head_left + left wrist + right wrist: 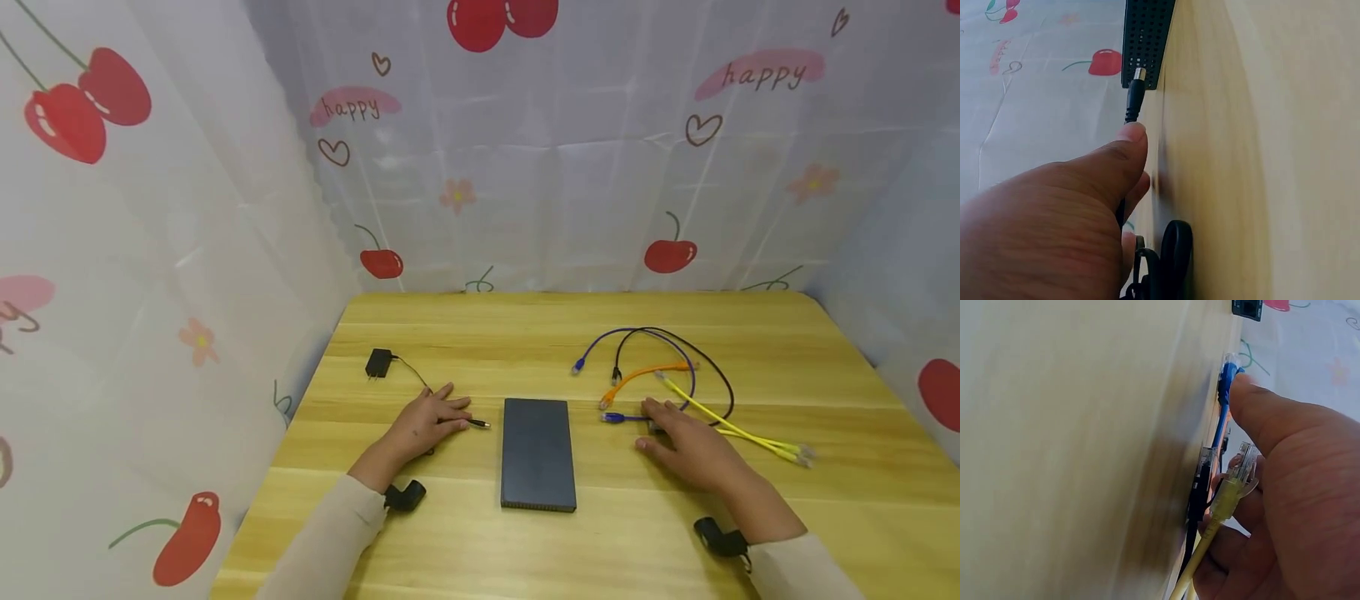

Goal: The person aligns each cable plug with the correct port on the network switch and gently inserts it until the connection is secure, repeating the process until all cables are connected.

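The step in hand looks to be handling the leads on either side of the box (537, 454), which lies flat on the bench (615, 533) at the lower centre of the head frame. The left hand (422, 429), left of centre, has a narrow grip: thumb and forefinger seem to pinch the plug (1137, 97) close behind its barrel. The tip points toward the box, apart from it. The adapter (378, 363) lies farther up and left.

The right hand (693, 450), at the lower right, has a wide grip, thumb and forefinger well spread over the cables. In the right wrist frame, the yellow plug (1227, 497) and black plug (1197, 494) show by its fingers; whether it bears on either, one cannot tell. The blue plug (1225, 381) lies past the thumb tip.

Moving the left plug would call for a steady pinch and slack in the cord; lifting one cable on the right, for a closer grip that parts it from its neighbours.
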Motion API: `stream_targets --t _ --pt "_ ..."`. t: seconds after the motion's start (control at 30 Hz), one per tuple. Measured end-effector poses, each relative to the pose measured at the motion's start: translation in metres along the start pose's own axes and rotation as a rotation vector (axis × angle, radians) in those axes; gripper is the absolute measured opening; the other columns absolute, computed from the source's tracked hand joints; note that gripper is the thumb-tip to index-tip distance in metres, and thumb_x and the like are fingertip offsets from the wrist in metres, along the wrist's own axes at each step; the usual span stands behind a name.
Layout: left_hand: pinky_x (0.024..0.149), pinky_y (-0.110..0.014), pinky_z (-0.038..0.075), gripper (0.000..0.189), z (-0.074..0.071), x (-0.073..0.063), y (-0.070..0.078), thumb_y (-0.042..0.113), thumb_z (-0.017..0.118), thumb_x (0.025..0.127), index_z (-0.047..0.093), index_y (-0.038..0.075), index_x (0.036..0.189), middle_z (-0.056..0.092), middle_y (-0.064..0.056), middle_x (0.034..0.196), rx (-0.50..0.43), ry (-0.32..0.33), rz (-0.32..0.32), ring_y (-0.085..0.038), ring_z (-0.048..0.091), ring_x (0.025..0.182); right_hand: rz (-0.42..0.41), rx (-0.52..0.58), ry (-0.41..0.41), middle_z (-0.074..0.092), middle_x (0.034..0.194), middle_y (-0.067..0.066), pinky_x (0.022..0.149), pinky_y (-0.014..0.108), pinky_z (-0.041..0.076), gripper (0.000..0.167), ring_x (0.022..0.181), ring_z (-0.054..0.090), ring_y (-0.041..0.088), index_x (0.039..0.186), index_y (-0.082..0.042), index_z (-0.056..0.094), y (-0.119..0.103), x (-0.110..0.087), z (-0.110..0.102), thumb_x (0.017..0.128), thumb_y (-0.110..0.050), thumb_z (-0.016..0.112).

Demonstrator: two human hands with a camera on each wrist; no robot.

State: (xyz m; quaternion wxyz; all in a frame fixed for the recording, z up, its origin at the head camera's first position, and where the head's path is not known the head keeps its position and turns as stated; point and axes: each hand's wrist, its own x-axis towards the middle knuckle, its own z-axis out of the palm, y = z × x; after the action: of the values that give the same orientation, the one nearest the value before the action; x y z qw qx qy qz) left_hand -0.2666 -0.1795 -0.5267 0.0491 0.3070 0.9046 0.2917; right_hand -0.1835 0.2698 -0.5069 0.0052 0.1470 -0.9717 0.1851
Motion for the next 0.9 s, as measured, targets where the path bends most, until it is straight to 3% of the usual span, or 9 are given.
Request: stream_targets --t 0.13,0.37,0.5,0.73,0.9 --pt "0.118 -0.059 0.012 0.029 0.001 0.0 0.005 0.032 0.064 0.097 0.076 0.017 0.119 0.057 -0.001 0.142 -0.002 0.015 0.008 -0.031 0.028 0.149 -0.004 0.009 -0.004 0.043 0.151 0.023 0.102 0.067 0.035 0.077 0.139 0.036 0.05 0.151 0.001 0.04 -0.006 -0.001 0.0 0.096 -0.048 0.062" --pt "0.117 -0.046 0.026 0.032 0.0 0.001 0.008 0.029 0.064 0.097 0.072 0.016 0.125 0.065 0.002 0.132 0.028 0.029 -0.005 -0.023 0.046 0.139 -0.034 -0.001 -0.009 0.038 0.155 0.023 0.102 0.065 0.037 0.082 0.141 0.035 0.048 0.153 0.0 0.037 -0.026 0.0 0.001 0.094 -0.051 0.063" --pt "0.115 -0.045 0.031 0.032 0.002 0.0 0.009 0.029 0.063 0.098 0.072 0.016 0.125 0.065 0.001 0.131 0.023 0.03 0.006 -0.022 0.049 0.136 -0.06 -0.021 -0.018 0.037 0.155 0.023 0.098 0.064 0.041 0.082 0.14 0.036 0.047 0.154 -0.003 0.036 -0.042 -0.001 0.005 0.093 -0.049 0.066" --pt "0.113 -0.047 0.035 0.03 0.004 -0.001 0.009 0.029 0.064 0.097 0.074 0.017 0.123 0.068 -0.002 0.126 0.035 0.054 0.015 -0.024 0.053 0.133 -0.183 -0.014 -0.056 0.034 0.158 0.02 0.105 0.059 0.038 0.086 0.142 0.037 0.04 0.153 -0.001 0.037 -0.07 0.001 0.02 0.092 -0.054 0.065" --pt "0.108 -0.045 0.041 0.029 0.004 -0.002 0.011 0.031 0.065 0.097 0.075 0.019 0.121 0.067 -0.005 0.129 0.039 0.062 0.02 -0.024 0.056 0.13 -0.227 0.029 -0.14 0.027 0.162 0.017 0.103 0.056 0.042 0.094 0.141 0.039 0.04 0.156 -0.006 0.032 -0.088 0.003 0.028 0.089 -0.064 0.061"
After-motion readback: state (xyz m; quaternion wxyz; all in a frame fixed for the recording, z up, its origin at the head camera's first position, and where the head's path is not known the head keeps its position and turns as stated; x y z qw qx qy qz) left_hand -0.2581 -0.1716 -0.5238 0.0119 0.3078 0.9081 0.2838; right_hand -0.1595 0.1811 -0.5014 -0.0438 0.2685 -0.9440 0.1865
